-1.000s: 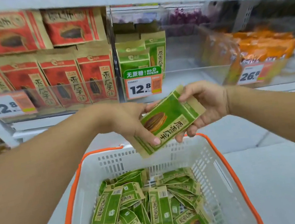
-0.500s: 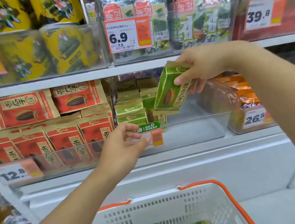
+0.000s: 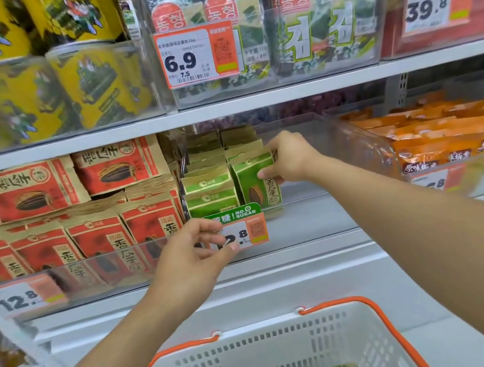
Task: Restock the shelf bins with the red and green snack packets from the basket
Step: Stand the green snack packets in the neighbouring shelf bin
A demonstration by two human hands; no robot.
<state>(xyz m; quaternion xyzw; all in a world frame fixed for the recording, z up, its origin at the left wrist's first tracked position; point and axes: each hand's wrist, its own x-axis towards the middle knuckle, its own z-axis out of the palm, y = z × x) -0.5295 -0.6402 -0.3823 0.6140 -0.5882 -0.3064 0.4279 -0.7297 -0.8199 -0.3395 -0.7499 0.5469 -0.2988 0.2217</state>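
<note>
Fingers (image 3: 268,173) of the right hand (image 3: 289,157) are curled round the right edge of a green packet (image 3: 254,181), thumb in front, pinching it while it is lowered into the clear shelf bin (image 3: 311,220). The packet stands upright inside the bin, long axis vertical, printed face toward the viewer, sealed top at twelve o'clock. It sits at the front of the right-hand row, just beside a second row of green packets (image 3: 209,188) at its nine o'clock. Judgement: the side grip keeps the face outward and lets the packet slide down in front of its row.

The left hand (image 3: 192,255), at seven o'clock from the packet, pinches the bin's price tag (image 3: 244,231) at the front wall, thumb and fingertips closed on it; presumably it steadies the bin front.

Red packets (image 3: 99,236) fill the neighbouring bin at nine o'clock; orange packets (image 3: 438,137) lie at three o'clock. The basket (image 3: 262,349), at six o'clock, holds more green packets, so restocking appears unfinished.
</note>
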